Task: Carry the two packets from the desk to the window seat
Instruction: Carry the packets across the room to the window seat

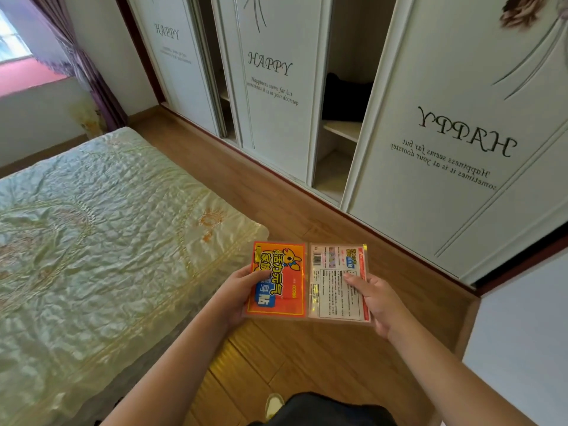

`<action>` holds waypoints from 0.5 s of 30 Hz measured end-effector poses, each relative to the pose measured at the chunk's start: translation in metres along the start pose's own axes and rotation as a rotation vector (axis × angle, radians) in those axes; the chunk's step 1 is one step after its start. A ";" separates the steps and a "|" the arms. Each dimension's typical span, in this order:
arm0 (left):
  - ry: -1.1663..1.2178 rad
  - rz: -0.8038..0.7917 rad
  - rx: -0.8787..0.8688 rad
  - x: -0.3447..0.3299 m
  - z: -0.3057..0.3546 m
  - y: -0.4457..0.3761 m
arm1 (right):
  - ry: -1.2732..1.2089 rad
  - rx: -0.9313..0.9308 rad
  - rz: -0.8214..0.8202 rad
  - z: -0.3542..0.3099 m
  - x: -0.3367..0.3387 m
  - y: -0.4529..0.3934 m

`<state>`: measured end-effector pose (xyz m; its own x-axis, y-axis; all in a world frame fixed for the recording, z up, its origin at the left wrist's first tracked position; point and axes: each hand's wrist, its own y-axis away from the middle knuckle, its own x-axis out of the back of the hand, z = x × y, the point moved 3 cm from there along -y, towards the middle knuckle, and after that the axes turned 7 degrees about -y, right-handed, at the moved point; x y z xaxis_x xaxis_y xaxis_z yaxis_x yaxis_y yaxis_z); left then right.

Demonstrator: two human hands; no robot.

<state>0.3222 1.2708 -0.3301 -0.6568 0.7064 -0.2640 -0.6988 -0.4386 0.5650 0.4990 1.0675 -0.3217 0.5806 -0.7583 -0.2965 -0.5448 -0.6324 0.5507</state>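
Observation:
Two flat packets are held side by side in front of me, above the wooden floor. My left hand (238,292) grips the orange packet (284,269) with yellow and blue print, thumb on its face. My right hand (379,304) grips the pale packet (333,290), which shows its printed back with a barcode. Their inner edges touch. The window seat (27,76) with a pink top lies far off at the upper left, under a bright window. The desk is out of view.
A bed (92,226) with a pale green quilt fills the left. A strip of wooden floor (246,186) runs between it and the white sliding wardrobe doors (445,133), some open. A purple curtain (86,75) hangs by the window.

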 end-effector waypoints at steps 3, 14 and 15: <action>-0.020 -0.004 0.023 0.005 0.019 -0.026 | -0.048 0.001 0.008 -0.015 -0.006 -0.024; -0.066 0.012 0.045 -0.025 0.081 -0.137 | -0.101 -0.041 0.009 -0.078 0.024 -0.129; -0.081 0.025 0.046 -0.030 0.087 -0.149 | -0.093 -0.041 0.006 -0.086 0.028 -0.140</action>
<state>0.4703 1.3636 -0.3379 -0.6474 0.7390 -0.1864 -0.6675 -0.4317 0.6067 0.6437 1.1488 -0.3401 0.5178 -0.7744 -0.3636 -0.5218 -0.6227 0.5831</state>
